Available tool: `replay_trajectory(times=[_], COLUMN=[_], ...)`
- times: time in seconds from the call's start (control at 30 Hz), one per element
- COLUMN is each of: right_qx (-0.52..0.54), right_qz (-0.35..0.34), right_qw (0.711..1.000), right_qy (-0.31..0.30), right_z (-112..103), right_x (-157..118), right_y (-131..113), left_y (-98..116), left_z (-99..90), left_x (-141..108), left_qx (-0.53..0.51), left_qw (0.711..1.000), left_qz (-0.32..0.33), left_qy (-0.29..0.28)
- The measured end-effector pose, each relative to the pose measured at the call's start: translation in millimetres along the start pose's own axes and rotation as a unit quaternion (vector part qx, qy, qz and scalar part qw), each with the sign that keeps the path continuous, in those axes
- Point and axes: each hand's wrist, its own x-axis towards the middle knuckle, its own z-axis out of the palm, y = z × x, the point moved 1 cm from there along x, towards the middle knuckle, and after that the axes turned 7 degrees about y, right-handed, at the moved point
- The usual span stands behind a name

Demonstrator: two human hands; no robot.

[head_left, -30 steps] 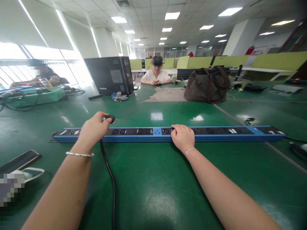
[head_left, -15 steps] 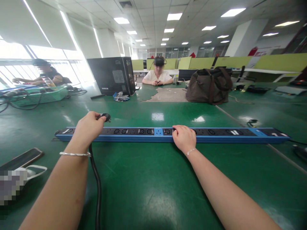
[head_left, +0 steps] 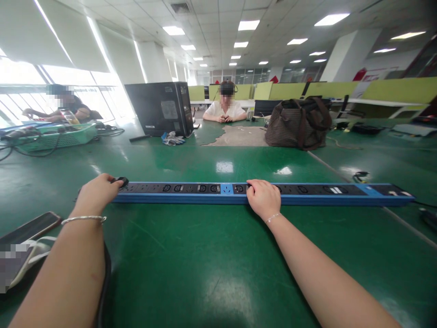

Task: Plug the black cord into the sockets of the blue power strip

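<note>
A long blue and black power strip (head_left: 196, 198) with a row of sockets lies across the green table in front of me. My left hand (head_left: 95, 193) is closed around a black power plug (head_left: 122, 181), which is over the left part of the strip. Whether the plug touches a socket I cannot tell. The plug's thick black cord (head_left: 105, 282) runs down behind my left forearm. Just right of the strip's light blue socket, my right hand (head_left: 263, 198) grips the strip, its fingers curled over the top and partly hidden.
At left lie a phone (head_left: 37, 227) and a pale strap (head_left: 43, 248). Farther back are a green basket (head_left: 58, 136) of cables, a black computer case (head_left: 160, 109), gloves (head_left: 172, 138) and a brown bag (head_left: 297, 123). Two people sit beyond, one across the table, one at far left.
My left hand has moved left and slightly down with the plug, toward the strip's left end; the cord has shifted left with it. My right hand stays in place on the strip.
</note>
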Motion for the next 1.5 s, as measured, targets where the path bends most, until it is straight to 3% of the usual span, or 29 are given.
replay_trajectory(times=[0.53, 0.97, 1.5], right_qx=[-0.010, -0.009, -0.014], right_qz=[-0.006, -0.008, -0.008], right_qw=[1.000, 1.000, 1.000], right_qy=[-0.001, 0.000, -0.001], right_z=[-1.4, -0.3, -0.7], right_x=[0.7, 0.6, 1.0], right_y=[-0.7, 1.0, 0.1], left_y=[-0.9, 0.6, -2.7], left_z=[20.1, 17.0, 27.9], left_x=[3.2, -0.7, -0.7], left_qx=[-0.005, -0.006, -0.037], left_qw=[0.999, 0.999, 0.998], left_qz=[0.030, 0.035, 0.053], left_qy=[0.010, 0.014, -0.007])
